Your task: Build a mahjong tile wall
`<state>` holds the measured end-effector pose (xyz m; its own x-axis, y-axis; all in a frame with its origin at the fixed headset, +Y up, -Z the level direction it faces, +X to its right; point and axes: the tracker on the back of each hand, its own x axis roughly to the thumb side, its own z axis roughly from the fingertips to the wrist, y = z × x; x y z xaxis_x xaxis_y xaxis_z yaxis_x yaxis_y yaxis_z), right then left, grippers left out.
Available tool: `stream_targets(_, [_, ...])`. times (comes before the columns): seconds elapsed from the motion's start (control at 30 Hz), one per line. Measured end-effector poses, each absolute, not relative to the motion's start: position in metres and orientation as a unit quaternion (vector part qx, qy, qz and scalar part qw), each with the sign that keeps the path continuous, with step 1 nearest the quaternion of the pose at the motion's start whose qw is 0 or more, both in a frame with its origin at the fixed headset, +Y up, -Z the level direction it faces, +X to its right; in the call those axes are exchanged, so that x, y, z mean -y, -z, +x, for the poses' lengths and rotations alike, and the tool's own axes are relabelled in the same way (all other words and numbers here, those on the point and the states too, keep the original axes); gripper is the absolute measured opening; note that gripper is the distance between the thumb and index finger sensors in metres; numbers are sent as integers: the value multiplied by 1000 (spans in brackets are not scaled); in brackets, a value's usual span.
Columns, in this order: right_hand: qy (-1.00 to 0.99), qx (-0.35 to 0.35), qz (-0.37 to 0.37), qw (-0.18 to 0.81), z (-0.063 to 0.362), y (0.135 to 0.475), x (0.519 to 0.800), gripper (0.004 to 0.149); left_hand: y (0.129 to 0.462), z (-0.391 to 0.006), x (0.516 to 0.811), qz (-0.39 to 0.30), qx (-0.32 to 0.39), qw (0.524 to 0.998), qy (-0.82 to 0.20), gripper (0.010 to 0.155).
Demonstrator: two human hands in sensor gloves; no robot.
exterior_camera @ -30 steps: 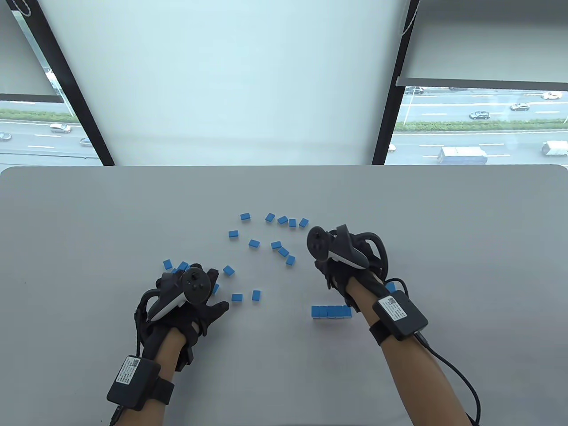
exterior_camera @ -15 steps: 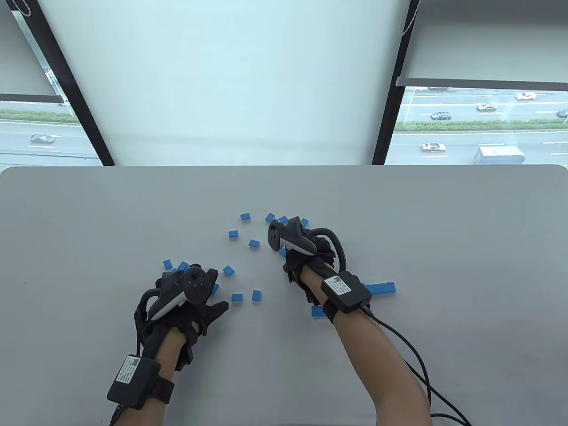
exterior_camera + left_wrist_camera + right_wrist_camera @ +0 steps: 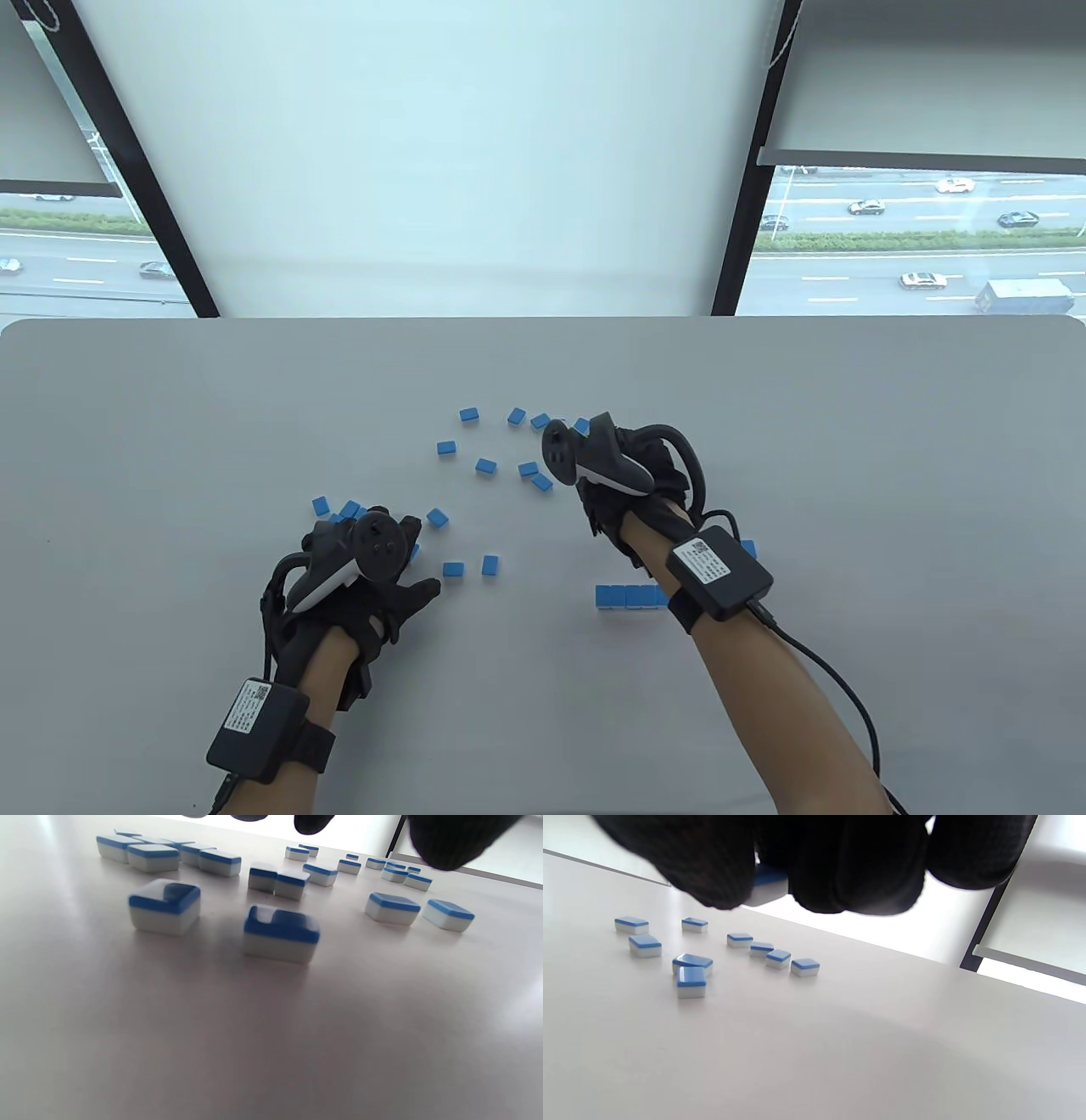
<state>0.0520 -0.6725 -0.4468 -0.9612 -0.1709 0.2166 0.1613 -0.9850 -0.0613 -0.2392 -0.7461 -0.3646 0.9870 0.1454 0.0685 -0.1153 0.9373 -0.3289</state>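
Right hand (image 3: 632, 501), right of centre in the table view, fingers curled; the right wrist view shows a single blue-and-white tile (image 3: 767, 887) pinched between the gloved fingertips (image 3: 712, 870), lifted off the table (image 3: 848, 441). Left hand (image 3: 365, 586), lower left of centre, lies with fingers spread and relaxed among loose tiles, grasping nothing; in the left wrist view only its fingertips (image 3: 449, 840) enter at the top edge. Loose tiles (image 3: 485, 466) lie scattered blue side up across the middle of the frame, between and above the hands. A short tile row (image 3: 628, 597), tiles touching side by side, sits just below the right wrist, partly hidden by it.
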Motion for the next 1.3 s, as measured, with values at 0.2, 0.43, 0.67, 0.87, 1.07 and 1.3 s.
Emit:
stream_targets(0.2, [991,-64,-101,65,95,416,651,60,364,-238,746,-164,47,983,-66,85])
stream_targets(0.43, [990,-123,-64,31,159,383,664,59,363,-238,746,-164,44,983,-65,85])
stream_targets(0.67, [991,-121,-48,-40,194,374,693,59,364,-239,751,-173,39,982,-64,85])
stream_targets(0.87, [997,-26,-69,2,191,380,726,58,365,-239,756,-182,37,981,-59,85])
stream_targets(1.07, [996,5,-84,19,187,382,737,54,364,-239,757,-186,35,980,-59,85])
stream_targets(1.3, [996,10,-91,25,181,381,740,54,364,-239,757,-188,34,980,-60,85])
